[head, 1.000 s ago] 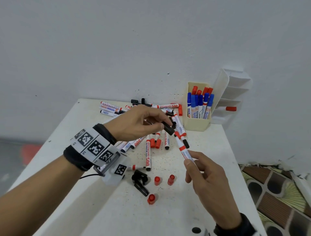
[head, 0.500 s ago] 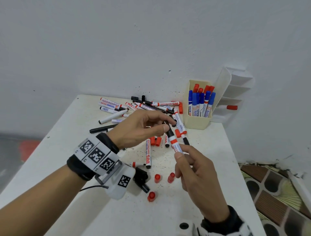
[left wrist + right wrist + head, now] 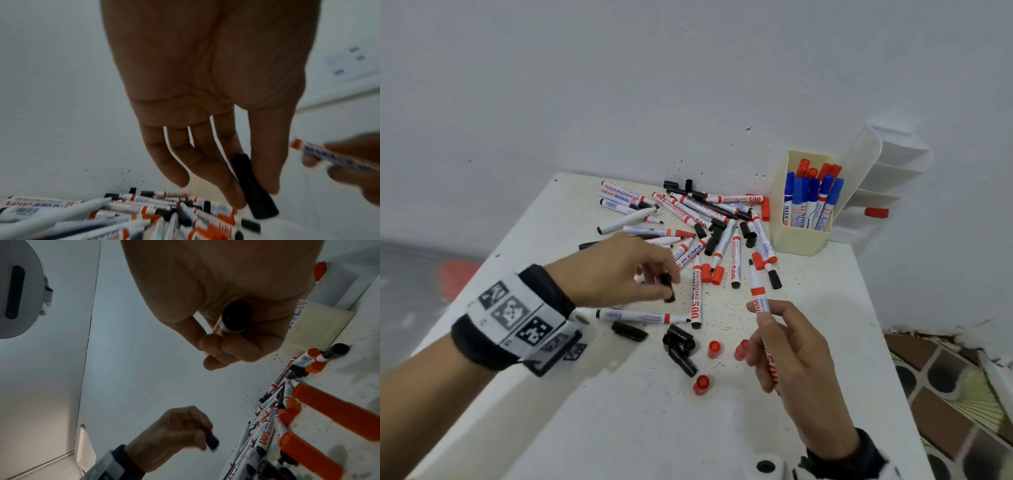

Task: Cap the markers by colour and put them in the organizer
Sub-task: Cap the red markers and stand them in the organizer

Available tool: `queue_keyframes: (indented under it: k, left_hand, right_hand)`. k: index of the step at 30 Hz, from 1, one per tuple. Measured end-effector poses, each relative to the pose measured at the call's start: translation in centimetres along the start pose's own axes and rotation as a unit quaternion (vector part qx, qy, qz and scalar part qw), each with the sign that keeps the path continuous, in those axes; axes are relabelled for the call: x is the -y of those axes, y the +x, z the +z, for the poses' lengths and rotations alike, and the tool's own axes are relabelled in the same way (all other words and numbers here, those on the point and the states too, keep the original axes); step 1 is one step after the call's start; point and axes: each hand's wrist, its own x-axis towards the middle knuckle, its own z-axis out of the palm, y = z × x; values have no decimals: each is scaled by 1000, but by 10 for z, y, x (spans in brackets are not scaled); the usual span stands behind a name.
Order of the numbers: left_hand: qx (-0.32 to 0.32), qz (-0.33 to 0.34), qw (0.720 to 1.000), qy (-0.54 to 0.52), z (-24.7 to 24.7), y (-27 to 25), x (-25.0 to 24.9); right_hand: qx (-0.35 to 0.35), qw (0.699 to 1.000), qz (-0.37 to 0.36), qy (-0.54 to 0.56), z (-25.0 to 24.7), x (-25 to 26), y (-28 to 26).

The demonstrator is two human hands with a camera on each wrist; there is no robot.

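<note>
A white bench point(image 3: 592, 428) stands in the corner of a plain white-walled room, with patterned floor tiles point(image 3: 945, 394) showing past its right edge. At the far right corner of the bench sits a cream organizer point(image 3: 799, 240), holding capped blue markers point(image 3: 813, 202) upright in front and capped red markers point(image 3: 822, 169) behind them. Just beside it, against the wall, leans a white tiered rack point(image 3: 876, 178) with one red cap point(image 3: 876, 212) lying on a shelf.

A loose pile of whiteboard markers point(image 3: 698, 219) and caps spreads along the far edge toward the middle, some capped, some bare-tipped. Nearer the front lie several black caps point(image 3: 678, 342) and three red caps point(image 3: 714, 349) standing apart from each other.

The left hand point(image 3: 619, 270), wearing a wrist band with printed square tags point(image 3: 517, 318), hovers above the middle of the bench and pinches a black cap point(image 3: 252, 186) between thumb and forefinger, the other fingers hanging loosely extended. The right hand point(image 3: 787, 356) is over the near right part of the bench, its fingers curled round the barrel of an uncapped marker point(image 3: 758, 291) with a red collar, the dark tip pointing up and toward the pile. Cap and marker tip are well apart, the cap to the left of the tip.
</note>
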Motion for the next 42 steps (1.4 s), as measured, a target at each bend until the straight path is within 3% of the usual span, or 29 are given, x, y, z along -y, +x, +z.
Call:
queue_keyframes:
  k: [5,16,22,27,30,33,37,39,42]
  left_hand:
    - [62,-11,991,117,32,-26,10]
    - [67,-65,982,161,59,-31,7]
    - [32,-47,985,166,60,-26,4]
    - [38,-32,986,162,64,-18,2]
    - [0,-20,995,100,56,-19,5]
    - [-67,-25,996,-47,39,-18,4]
    - [-210,-30,940,-268,23,-9,-11]
    - [-240,-20,918,-314,22,-5,-18]
    - [-243,-12,911,-332,26,-2,-26]
  right_hand:
    - [-2,1000,17,-7,-3,-4,-5]
    - [0,1000,20,-13,0,-6,-9]
    - [10,999,24,-30,2,-8,-9]
    - [11,999,27,-25,7,-8,-9]
    - [13,999,25,-22,9,-7,-9]
    - [18,1000,21,-9,11,-8,-9]
    - [50,999,1,-16,19,-8,-12]
    - [70,997,-8,-17,24,-8,-13]
    - [77,997,-8,-10,28,-5,-15]
